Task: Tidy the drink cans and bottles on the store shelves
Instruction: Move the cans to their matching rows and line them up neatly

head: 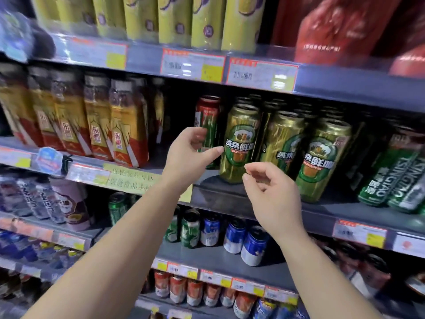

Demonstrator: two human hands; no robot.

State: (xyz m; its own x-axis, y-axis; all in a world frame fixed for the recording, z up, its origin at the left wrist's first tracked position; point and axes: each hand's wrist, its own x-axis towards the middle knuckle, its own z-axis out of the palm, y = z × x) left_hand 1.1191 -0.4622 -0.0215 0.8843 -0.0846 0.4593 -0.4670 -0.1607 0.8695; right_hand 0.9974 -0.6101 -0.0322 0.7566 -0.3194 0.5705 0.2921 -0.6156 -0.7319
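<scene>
On the middle shelf (230, 192) stands a row of tall gold-and-green beer cans; the leftmost gold can (239, 143) is closest to my hands. A red-and-green can (207, 125) stands just left of it, partly behind my left hand (190, 155). That hand is open, fingers curled, its thumb tip almost touching the gold can's left side. My right hand (271, 192) hovers in front of the gold can's base, fingers loosely curled and apart, holding nothing. Two more gold cans (322, 157) stand to the right.
Gold-and-red bottles (96, 125) fill the left of the same shelf, green Tsingtao cans (395, 176) the right. Yellow-green cans (207, 21) line the shelf above. Below are green cans (189, 229), blue-and-white cans (255, 245) and red cans (179, 288).
</scene>
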